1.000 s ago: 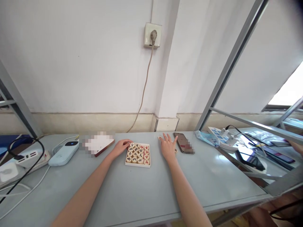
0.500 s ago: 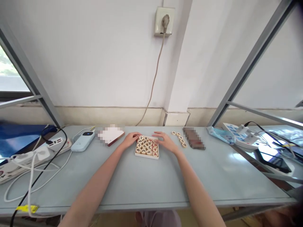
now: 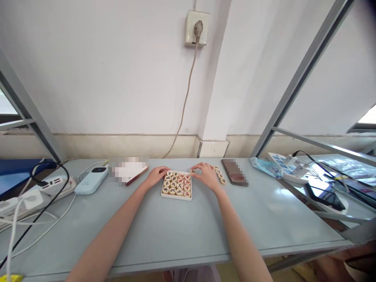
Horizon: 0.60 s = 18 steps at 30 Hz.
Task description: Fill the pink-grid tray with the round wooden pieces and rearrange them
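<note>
Well behind the desk's (image 3: 170, 235) front edge sits the tray (image 3: 176, 197).

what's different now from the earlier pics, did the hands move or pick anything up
The right hand moved left from the row of loose pieces to the box, then drew back slightly to the right; a round piece now shows at its fingertips, just outside the box. The left hand stays by the box's left side; the box and phone stay put.
</note>
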Each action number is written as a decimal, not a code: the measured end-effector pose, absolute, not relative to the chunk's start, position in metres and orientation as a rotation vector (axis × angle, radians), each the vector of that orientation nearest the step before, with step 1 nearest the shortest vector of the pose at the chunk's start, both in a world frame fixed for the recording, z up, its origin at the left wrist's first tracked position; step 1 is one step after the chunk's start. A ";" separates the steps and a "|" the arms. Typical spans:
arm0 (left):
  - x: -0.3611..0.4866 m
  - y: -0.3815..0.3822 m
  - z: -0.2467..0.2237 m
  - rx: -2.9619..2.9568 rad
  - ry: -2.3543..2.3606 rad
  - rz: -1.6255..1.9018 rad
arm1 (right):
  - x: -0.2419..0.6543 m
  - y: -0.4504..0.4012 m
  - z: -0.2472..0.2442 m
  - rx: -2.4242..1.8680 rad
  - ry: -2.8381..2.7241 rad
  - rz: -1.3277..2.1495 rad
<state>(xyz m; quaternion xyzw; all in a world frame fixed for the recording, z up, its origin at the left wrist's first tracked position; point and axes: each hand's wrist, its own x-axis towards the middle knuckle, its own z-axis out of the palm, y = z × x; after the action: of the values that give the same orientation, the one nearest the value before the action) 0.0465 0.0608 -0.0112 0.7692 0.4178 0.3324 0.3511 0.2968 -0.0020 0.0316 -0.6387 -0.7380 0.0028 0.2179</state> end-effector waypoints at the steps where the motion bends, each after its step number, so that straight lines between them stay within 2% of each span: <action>1: 0.047 0.061 -0.011 1.987 1.085 0.856 | 0.306 -0.001 0.030 -1.859 -2.010 -0.061; 5: 0.047 0.062 -0.012 1.979 1.089 0.859 | 0.334 0.001 0.022 -2.110 -1.881 -0.312; 7: 0.047 0.061 -0.011 1.972 1.103 0.857 | 0.336 0.001 0.023 -2.091 -1.854 -0.307; 13: 0.048 0.059 -0.010 1.995 1.081 0.875 | 0.286 -0.009 0.039 -1.446 -2.210 0.290; 18: 0.046 0.065 -0.016 2.021 1.088 0.863 | 0.253 -0.020 0.038 -1.381 -2.401 0.457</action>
<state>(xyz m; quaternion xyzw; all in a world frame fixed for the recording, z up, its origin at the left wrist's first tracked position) 0.0463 0.0646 -0.0156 0.7757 0.4175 0.3314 0.3379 0.2533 -0.0196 0.0379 -0.4850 -0.8433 0.1604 0.1667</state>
